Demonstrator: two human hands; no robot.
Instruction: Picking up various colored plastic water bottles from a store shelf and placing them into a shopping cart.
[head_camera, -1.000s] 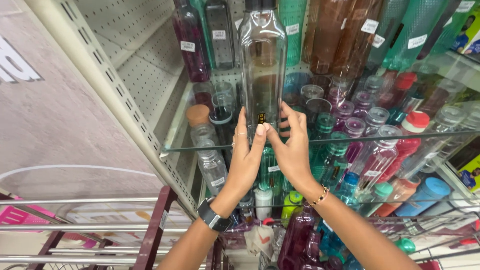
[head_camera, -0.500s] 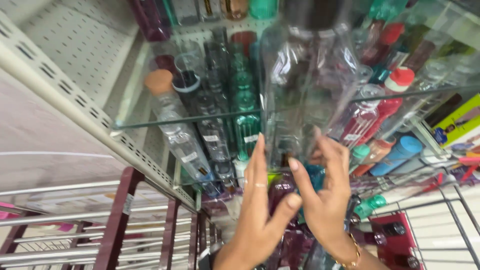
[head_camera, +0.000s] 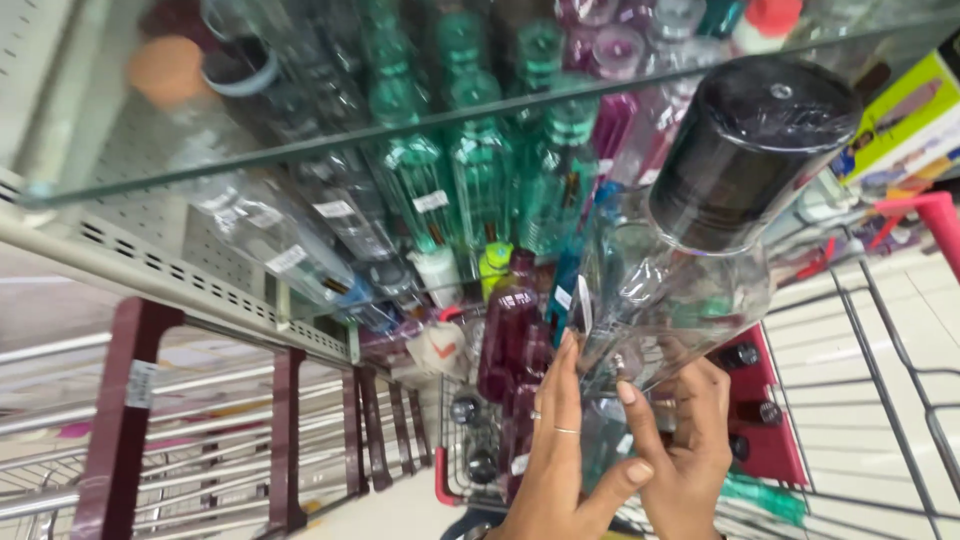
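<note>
Cupping the clear plastic bottle (head_camera: 680, 300) near its base, your left hand (head_camera: 565, 450) and right hand (head_camera: 690, 440) press flat against opposite sides, fingers extended. It tilts toward you, black cap (head_camera: 750, 150) uppermost, below the glass shelf (head_camera: 300, 150). Judged light, rigid, smooth and slippery; grip the lower body firmly.

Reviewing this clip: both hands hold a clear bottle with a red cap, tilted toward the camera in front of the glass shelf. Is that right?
Not quite. The head view shows the cap is black, not red. Otherwise correct: the left hand and right hand hold the clear bottle, tilted toward the camera in front of the glass shelf.
</note>
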